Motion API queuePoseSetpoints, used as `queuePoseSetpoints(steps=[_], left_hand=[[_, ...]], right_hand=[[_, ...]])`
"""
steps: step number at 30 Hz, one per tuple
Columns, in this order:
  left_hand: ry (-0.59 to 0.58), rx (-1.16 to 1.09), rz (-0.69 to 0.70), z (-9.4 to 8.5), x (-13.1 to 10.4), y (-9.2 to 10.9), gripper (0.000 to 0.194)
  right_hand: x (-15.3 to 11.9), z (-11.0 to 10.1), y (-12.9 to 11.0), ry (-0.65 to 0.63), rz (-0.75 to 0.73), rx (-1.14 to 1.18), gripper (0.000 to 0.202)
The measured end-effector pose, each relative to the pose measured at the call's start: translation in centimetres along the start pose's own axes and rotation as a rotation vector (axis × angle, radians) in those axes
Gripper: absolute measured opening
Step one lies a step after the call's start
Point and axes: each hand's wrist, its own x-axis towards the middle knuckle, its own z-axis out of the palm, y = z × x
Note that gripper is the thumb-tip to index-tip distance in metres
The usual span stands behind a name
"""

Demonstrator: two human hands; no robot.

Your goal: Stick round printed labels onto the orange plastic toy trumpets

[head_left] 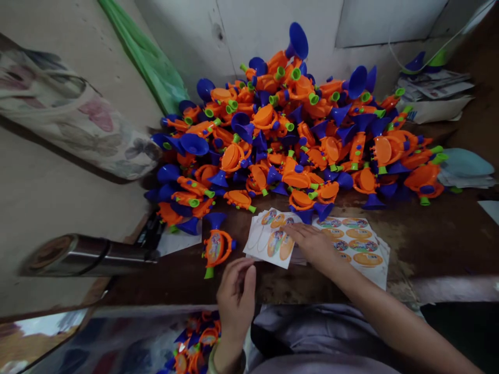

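My right hand (310,241) lies over a sheet of oval stickers (275,248), its fingers stretched out and the tips on the stickers. Its thumb is hidden. Blank outlines show on the sheet's left part, with orange and picture stickers on the rest. My left hand (236,291) is just above the table's near edge, fingers loosely curved and thumb apart, with nothing visible in it. Beyond its fingertips lies an orange toy trumpet (214,248) with a blue bell, a green mouthpiece and a sticker on its oval face. Another sticker sheet (360,236) lies right of my right hand.
A large heap of toy trumpets (273,135) covers the back of the table (440,234). At left is a steel flask (89,254). Papers (432,93) and a pale blue dish (465,162) are at right. More toy trumpets (195,345) sit below the near edge.
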Motion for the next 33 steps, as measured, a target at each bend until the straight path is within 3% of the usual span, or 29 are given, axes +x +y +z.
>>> queuePoseSetpoints(steps=[3,5,7,10,12,17,20,26,33], left_hand=[[-0.215,-0.492,-0.405,1.3,-0.3,0.4,0.054],[-0.271,-0.713,-0.513,2.1,-0.1,1.0,0.061],[-0.235,-0.768,-0.541,3.0,0.4,1.9,0.055],[-0.128,-0.74,-0.585,4.2,0.7,3.6,0.056],[-0.091,-0.726,-0.562,4.8,0.5,4.4,0.06],[-0.124,-0.657,-0.497,5.6,-0.8,4.8,0.063],[-0.103,-0.621,-0.505,5.8,-1.1,5.0,0.063],[-0.029,-0.67,-0.558,6.1,-1.0,6.6,0.06],[0.013,-0.808,-0.655,6.3,-0.9,7.7,0.059]], right_hand=[[-1.1,-0.9,-0.6,0.211,-0.105,0.081,0.06],[-1.9,-1.4,-1.4,0.319,-0.217,0.178,0.06],[-2.6,-2.1,-2.2,0.332,-0.266,0.285,0.065],[-3.2,-3.5,-3.2,0.342,-0.191,0.455,0.07],[-3.2,-4.3,-3.6,0.393,-0.101,0.513,0.06],[-2.2,-4.9,-4.1,0.466,0.0,0.522,0.015],[-1.7,-4.5,-4.4,0.548,0.03,0.546,0.011],[-2.0,-3.7,-4.7,0.805,-0.052,0.319,0.015],[-2.0,-3.6,-4.8,0.889,-0.12,0.181,0.016]])
